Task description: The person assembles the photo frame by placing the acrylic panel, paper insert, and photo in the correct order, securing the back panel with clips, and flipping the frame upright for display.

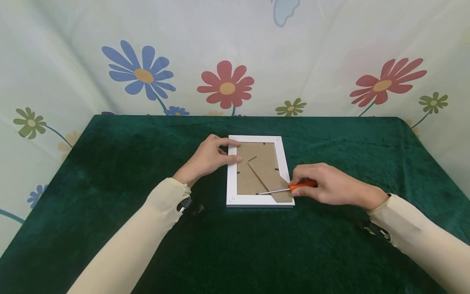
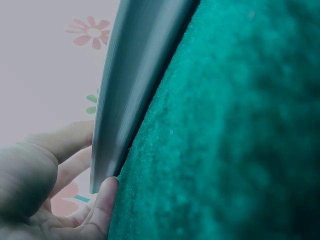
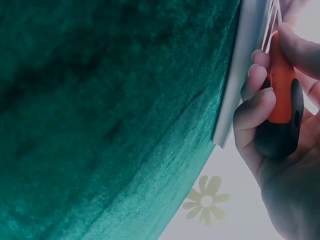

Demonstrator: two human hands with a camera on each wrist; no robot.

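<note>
A white picture frame (image 1: 231, 183) lies face down on the green cloth, its brown backing board (image 1: 253, 179) showing. A brown stand leg (image 1: 280, 192) slants over the backing to the lower right corner. My left hand (image 1: 209, 157) holds the frame's left edge, thumb and index finger over the top; in the left wrist view another fingertip (image 2: 107, 197) is at its side. My right hand (image 1: 330, 183) grips a screwdriver (image 3: 284, 95) with an orange and black handle. Its thin metal shaft (image 1: 273, 191) crosses the stand leg, the tip at a small black tab (image 1: 258, 194) by the near edge.
More black tabs (image 1: 277, 169) sit along the backing's edges. Dark green plush cloth (image 1: 147, 134) covers the table. Behind it hangs a pale curtain (image 1: 315, 49) printed with flowers. Both wrists wear dark straps below cream sleeves (image 1: 154, 212).
</note>
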